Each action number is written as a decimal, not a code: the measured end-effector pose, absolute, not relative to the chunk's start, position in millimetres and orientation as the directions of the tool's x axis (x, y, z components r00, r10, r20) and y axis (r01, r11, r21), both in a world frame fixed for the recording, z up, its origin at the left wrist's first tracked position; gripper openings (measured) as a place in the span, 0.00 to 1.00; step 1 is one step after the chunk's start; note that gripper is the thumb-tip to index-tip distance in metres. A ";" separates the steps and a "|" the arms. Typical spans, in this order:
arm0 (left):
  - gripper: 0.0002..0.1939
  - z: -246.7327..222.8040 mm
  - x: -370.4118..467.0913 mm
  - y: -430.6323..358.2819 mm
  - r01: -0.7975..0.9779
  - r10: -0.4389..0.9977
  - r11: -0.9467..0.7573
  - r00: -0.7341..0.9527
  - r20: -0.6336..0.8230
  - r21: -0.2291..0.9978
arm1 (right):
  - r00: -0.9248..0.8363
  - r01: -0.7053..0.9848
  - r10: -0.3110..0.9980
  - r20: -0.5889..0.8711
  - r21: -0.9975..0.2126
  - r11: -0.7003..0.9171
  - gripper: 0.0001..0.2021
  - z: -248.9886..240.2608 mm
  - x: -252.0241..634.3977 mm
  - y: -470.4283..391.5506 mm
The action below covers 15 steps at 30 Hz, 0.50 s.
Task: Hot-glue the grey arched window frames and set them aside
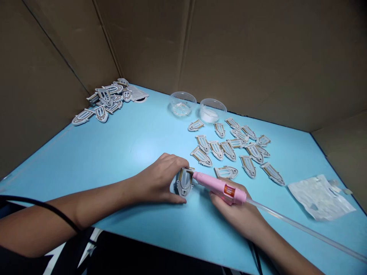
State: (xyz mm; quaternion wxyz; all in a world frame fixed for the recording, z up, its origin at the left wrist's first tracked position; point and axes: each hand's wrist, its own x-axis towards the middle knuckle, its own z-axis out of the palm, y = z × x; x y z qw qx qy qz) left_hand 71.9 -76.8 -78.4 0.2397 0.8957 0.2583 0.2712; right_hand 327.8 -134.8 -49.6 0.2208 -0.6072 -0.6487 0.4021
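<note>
My left hand (164, 179) grips a small arched, window-shaped piece (185, 184), white and grey with a gold edge, between thumb and fingers near the table's front. In my right hand (239, 210) is a pink hot glue gun (213, 183), its fingers wrapped around the handle. The gun's nozzle points left and is at the upper part of the held piece; whether it touches cannot be made out. A long clear glue stick (298, 225) sticks out from the gun's back end toward the lower right.
Several similar arched pieces (216, 150) lie right of centre, and a heap of them (106, 96) is at the far left. Two clear plastic tubs (182, 100) stand at the back. A white packet (318, 196) lies at right. Cardboard walls (243, 49) surround the blue table (137, 141).
</note>
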 end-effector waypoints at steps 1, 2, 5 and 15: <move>0.35 -78.5 71.9 -76.8 0.333 0.592 -0.754 0.717 0.367 0.567 | -0.163 0.609 0.965 -0.205 -0.790 -0.065 0.08 -50.0 327.9 -135.0; 0.35 -78.6 72.0 -76.7 0.331 0.590 -0.757 0.717 0.372 0.563 | -0.164 0.607 0.966 -0.201 -0.792 -0.062 0.08 -50.2 327.8 -135.1; 0.35 -78.9 72.4 -76.6 0.333 0.587 -0.761 0.718 0.373 0.557 | -0.170 0.609 0.972 -0.160 -0.793 -0.024 0.09 -49.9 326.9 -134.8; 0.34 -78.6 71.2 -77.5 0.357 0.604 -0.751 0.711 0.360 0.556 | -0.170 0.634 0.975 -0.140 -0.773 -0.001 0.10 -48.5 327.4 -135.4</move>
